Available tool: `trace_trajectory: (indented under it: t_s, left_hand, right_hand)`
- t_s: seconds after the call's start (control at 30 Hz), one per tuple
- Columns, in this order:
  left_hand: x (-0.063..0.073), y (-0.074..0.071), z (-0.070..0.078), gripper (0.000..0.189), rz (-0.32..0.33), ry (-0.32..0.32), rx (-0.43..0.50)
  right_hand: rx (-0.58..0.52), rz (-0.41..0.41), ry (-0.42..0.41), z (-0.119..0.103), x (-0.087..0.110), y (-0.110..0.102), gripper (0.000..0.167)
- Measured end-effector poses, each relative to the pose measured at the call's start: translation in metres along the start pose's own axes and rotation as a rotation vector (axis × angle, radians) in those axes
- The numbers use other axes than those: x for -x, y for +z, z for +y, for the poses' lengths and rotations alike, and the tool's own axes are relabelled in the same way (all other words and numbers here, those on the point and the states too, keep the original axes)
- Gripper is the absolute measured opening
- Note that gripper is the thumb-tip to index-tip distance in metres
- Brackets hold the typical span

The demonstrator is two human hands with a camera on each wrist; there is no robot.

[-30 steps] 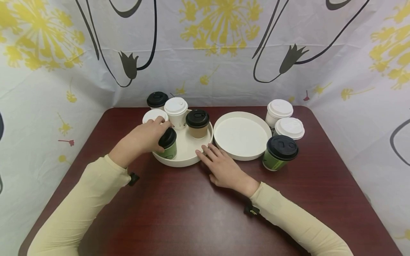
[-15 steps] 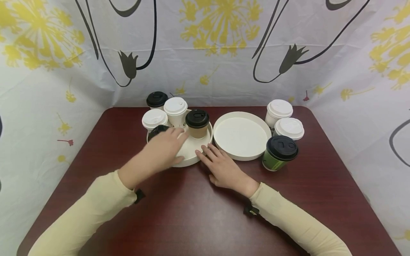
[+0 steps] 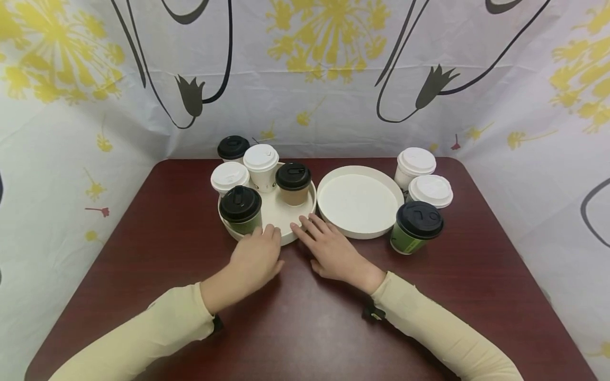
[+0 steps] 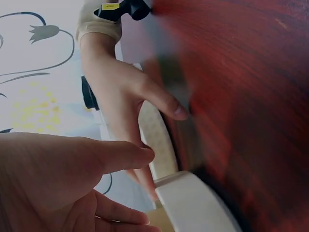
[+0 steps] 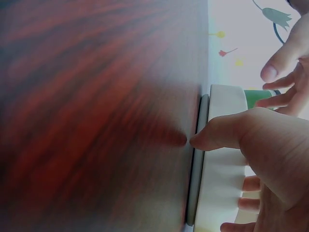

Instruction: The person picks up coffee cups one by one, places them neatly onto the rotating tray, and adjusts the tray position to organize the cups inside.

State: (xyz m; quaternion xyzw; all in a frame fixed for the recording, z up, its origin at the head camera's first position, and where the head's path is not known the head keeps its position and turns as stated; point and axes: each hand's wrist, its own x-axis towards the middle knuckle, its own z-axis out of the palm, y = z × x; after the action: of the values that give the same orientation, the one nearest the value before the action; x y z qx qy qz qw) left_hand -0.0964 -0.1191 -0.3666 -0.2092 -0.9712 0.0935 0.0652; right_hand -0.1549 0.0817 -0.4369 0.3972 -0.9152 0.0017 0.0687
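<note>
My left hand [image 3: 254,259] is at the near edge of the left round white tray [image 3: 278,217], fingertips over its rim and nothing held. My right hand [image 3: 335,254] rests its extended fingers on that tray's near right rim. In the right wrist view the thumb of the right hand [image 5: 275,154] lies against the tray's outer wall [image 5: 222,179]. On the left tray stand a green cup with a black lid [image 3: 242,209], a brown cup with a black lid [image 3: 293,184] and two white-lidded cups [image 3: 262,164].
A second round white tray [image 3: 360,201] adjoins on the right. Beside it stand a green black-lidded cup [image 3: 416,227] and two white cups [image 3: 415,164]. Another black-lidded cup [image 3: 233,148] is behind the left tray. A patterned curtain [image 3: 305,121] surrounds the dark red table [image 3: 305,328].
My left hand has let go of the green cup on the left tray and come back to the tray's near rim. That cup sits slightly further left. My right hand stays put.
</note>
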Motion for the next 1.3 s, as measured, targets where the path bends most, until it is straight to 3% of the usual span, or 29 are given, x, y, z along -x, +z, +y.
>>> trace_trajectory:
  t_s: [0.27, 0.53, 0.83, 1.13, 1.3]
  left_hand:
    - [0.001, 0.011, 0.001, 0.059, 0.023, -0.01, 0.003]
    - [0.0, 0.016, 0.006, 0.05, 0.065, 0.005, -0.079]
    - [0.002, 0.015, 0.011, 0.043, 0.087, -0.066, -0.077]
    - [0.003, 0.02, 0.012, 0.04, 0.135, -0.084, -0.15]
    - [0.004, 0.02, 0.01, 0.037, 0.1, -0.111, -0.132]
  right_hand:
    - [-0.005, -0.001, -0.001, 0.0, 0.0, 0.0, 0.097]
    - [-0.02, 0.016, -0.008, 0.001, 0.0, -0.001, 0.096]
    - [-0.048, 0.052, -0.023, 0.008, 0.001, -0.003, 0.088]
    - [-0.085, 0.037, -0.027, 0.011, 0.002, -0.004, 0.086]
    - [-0.079, 0.032, -0.013, 0.015, 0.003, -0.008, 0.086]
